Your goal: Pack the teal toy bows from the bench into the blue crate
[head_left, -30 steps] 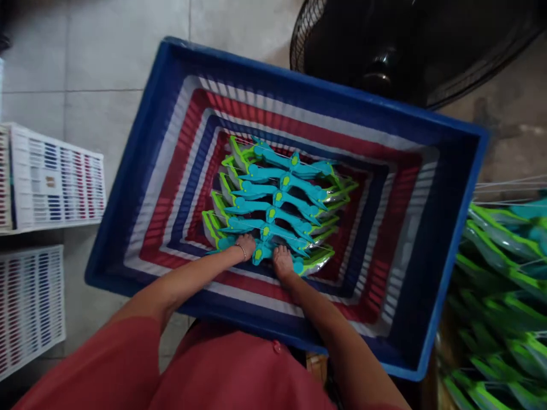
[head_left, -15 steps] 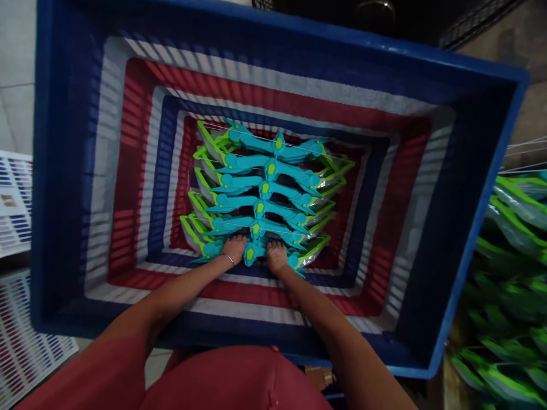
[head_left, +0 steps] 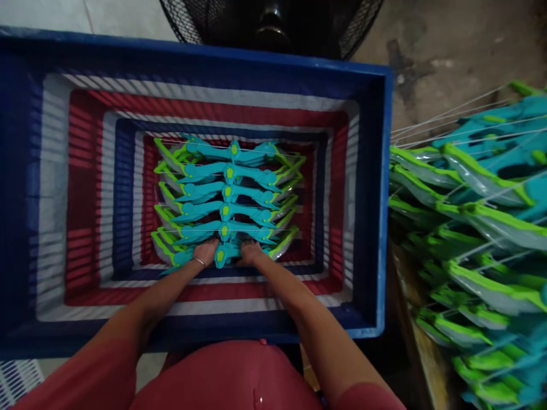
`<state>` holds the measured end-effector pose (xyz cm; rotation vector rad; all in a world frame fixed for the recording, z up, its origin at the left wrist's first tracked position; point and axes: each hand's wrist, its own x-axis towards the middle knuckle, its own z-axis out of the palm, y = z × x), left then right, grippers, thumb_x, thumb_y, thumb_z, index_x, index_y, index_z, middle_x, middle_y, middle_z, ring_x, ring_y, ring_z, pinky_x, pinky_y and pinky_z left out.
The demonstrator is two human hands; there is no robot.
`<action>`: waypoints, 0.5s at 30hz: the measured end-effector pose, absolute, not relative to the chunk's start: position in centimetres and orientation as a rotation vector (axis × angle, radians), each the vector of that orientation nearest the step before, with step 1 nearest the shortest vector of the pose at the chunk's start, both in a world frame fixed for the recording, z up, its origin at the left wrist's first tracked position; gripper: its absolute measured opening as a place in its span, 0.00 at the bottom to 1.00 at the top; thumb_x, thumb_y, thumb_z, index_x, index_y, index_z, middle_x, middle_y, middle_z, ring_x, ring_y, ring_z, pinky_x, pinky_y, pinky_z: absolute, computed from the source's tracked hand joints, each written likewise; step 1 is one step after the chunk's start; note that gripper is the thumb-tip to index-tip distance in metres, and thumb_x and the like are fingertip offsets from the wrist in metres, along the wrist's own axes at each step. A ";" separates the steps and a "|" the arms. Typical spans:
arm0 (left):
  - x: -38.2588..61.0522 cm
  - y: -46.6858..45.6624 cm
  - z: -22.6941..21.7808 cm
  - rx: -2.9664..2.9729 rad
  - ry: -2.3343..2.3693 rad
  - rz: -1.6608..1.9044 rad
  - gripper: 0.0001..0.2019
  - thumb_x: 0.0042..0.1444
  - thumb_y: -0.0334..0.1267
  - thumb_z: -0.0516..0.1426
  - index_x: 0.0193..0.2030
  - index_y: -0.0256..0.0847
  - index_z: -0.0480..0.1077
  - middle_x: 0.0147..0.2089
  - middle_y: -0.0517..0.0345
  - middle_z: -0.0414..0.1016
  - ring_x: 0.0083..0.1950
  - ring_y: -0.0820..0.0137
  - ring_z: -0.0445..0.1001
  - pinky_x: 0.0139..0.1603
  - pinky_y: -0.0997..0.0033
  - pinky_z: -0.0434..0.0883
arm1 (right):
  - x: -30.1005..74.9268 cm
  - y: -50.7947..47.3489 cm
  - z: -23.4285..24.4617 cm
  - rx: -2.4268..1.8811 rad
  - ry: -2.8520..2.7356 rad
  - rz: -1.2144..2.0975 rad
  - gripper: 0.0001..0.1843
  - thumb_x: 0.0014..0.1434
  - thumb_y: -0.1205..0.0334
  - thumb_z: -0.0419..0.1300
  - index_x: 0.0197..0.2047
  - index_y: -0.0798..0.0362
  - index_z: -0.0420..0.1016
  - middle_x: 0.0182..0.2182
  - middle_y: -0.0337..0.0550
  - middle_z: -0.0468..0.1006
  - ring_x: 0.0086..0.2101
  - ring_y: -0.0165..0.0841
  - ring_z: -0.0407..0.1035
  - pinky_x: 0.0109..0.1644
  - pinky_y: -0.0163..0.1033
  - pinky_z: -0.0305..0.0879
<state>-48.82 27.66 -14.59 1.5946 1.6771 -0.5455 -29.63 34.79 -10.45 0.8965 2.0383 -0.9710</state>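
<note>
Deep inside a stack of blue, white and red slatted crates (head_left: 376,188) lie several turquoise and green toy bows (head_left: 228,193) in a neat row. My left hand (head_left: 205,251) and my right hand (head_left: 250,251) both reach down to the nearest bow (head_left: 222,255), one on each side of its green middle piece. The fingers of both hands curl onto that bow's limbs. A thin bracelet circles my left wrist.
A heap of the same toy bows (head_left: 478,228) with white strings lies to the right of the crates. A black fan (head_left: 273,20) stands behind the crates on the tiled floor. A white slatted crate corner (head_left: 17,378) shows at bottom left.
The view has swung to the right, so the crates now sit left and the bow heap fills the right side. My hands stay on the nearest bow.
</note>
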 end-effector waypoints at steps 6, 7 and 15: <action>-48.9 27.5 -13.6 1.614 1.637 -0.551 0.18 0.65 0.29 0.53 0.60 0.26 0.65 0.61 0.35 0.72 0.63 0.55 0.71 0.63 0.62 0.68 | -23.2 31.9 0.0 0.686 2.160 -1.058 0.15 0.65 0.62 0.63 0.52 0.63 0.77 0.52 0.61 0.78 0.54 0.49 0.72 0.58 0.51 0.69; -49.0 27.6 -13.5 1.611 1.618 -0.548 0.20 0.63 0.29 0.55 0.61 0.24 0.64 0.62 0.34 0.72 0.64 0.54 0.70 0.64 0.62 0.68 | -21.3 31.4 1.9 0.667 2.206 -1.101 0.14 0.65 0.61 0.63 0.50 0.62 0.77 0.49 0.58 0.80 0.50 0.47 0.75 0.56 0.49 0.70; -51.8 31.1 -13.6 1.500 1.309 -0.543 0.38 0.40 0.27 0.65 0.63 0.33 0.67 0.66 0.41 0.72 0.66 0.53 0.70 0.69 0.59 0.67 | -8.0 26.5 8.6 1.623 2.901 -0.840 0.10 0.72 0.67 0.56 0.54 0.58 0.72 0.44 0.50 0.81 0.45 0.38 0.76 0.51 0.44 0.70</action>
